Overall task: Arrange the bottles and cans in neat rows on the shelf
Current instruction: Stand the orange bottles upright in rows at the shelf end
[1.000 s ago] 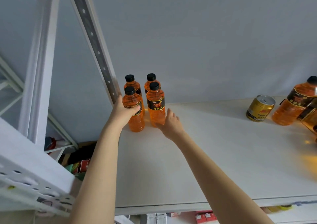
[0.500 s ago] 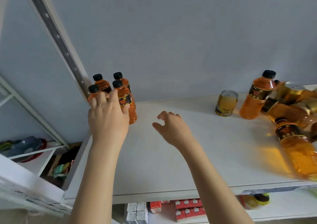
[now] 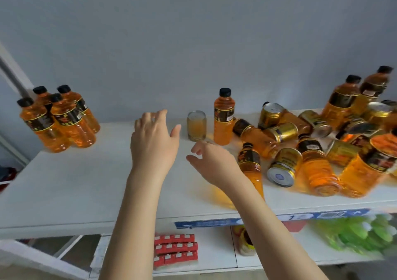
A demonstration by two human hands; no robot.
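Note:
Several orange bottles (image 3: 58, 120) with black caps stand upright in a tight block at the far left of the white shelf (image 3: 75, 185). A lone gold can (image 3: 196, 125) and one upright bottle (image 3: 223, 117) stand mid-shelf near the wall. To the right lies a jumbled heap of bottles and gold cans (image 3: 318, 151), many on their sides. My left hand (image 3: 153, 138) hovers over the middle of the shelf, fingers spread, holding nothing. My right hand (image 3: 211, 161) hangs beside it with loosely curled fingers, empty, just left of a lying bottle (image 3: 251, 168).
The grey wall (image 3: 193, 43) closes the back of the shelf. A metal upright (image 3: 12, 73) stands at the left. On the lower shelf sit red boxes (image 3: 175, 249), a yellow packet (image 3: 245, 241) and green items (image 3: 354, 234).
My left hand has let go of the arranged bottles and both hands have moved right toward the heap. The view has swung right, bringing the pile into sight.

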